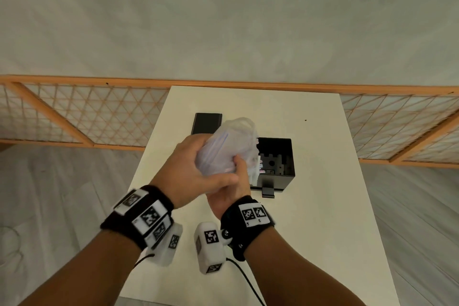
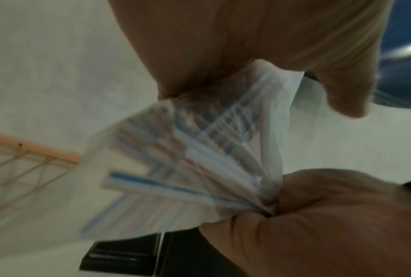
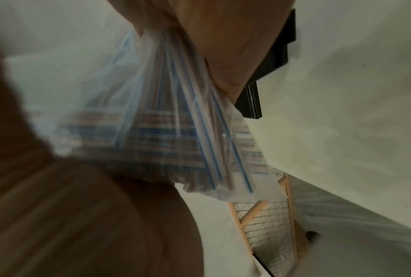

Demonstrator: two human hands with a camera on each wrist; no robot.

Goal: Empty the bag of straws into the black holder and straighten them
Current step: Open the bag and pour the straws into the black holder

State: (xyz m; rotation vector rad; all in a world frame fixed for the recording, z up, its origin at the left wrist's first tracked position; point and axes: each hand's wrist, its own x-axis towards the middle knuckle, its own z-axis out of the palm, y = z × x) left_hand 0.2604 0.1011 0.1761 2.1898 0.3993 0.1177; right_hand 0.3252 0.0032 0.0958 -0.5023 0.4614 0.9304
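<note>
On the white square table [image 1: 320, 206], frame centre, left hand [image 1: 191, 171] and right hand [image 1: 233, 189] both clutch the clear plastic bag of striped straws [image 1: 228, 149], tilted above-left of the open black box holder [image 1: 278, 164]; its mouth seemingly faces lower right.

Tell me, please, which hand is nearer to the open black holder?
Right. The right hand grips the bag of straws just beside the black holder; the left hand holds the bag's far side.
</note>
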